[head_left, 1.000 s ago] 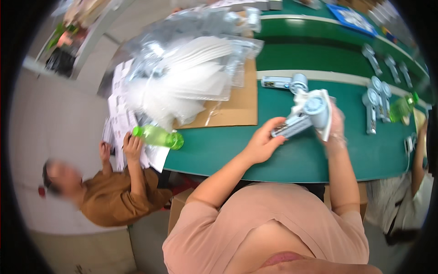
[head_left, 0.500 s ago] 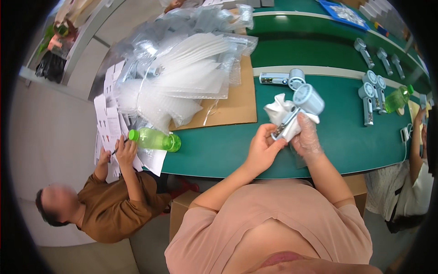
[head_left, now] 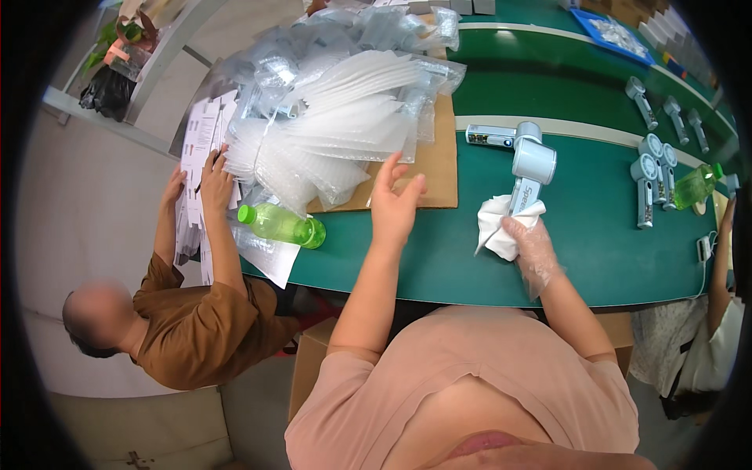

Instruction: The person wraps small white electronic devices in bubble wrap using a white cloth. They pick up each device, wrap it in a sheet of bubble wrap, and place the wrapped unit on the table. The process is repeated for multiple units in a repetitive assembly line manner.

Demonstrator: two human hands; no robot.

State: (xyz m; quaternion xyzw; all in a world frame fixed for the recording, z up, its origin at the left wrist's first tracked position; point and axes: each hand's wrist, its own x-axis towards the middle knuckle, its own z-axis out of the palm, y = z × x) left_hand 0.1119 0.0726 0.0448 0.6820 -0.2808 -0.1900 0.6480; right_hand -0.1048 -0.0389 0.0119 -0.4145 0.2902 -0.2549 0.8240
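Observation:
My right hand, in a clear plastic glove, is closed on a white cloth wrapped round the lower handle of a light-blue handheld device. This device has a thick drum-shaped head, which points away from me; the end of its handle is hidden by the cloth. My left hand is empty, fingers apart, raised over the near right edge of a pile of white bubble-wrap bags. Just beyond the held device lies a similar device on the green table, its handle pointing left.
Under the bags lies a cardboard sheet. A green bottle lies left of my left arm. Several similar devices and another green bottle are at the right. A co-worker at the left handles printed sheets.
My left hand has let go of the device's handle and moved left toward the bubble-wrap bags, opening. The device now stays in my right hand alone, turned more upright. The co-worker's hands moved over the sheets.

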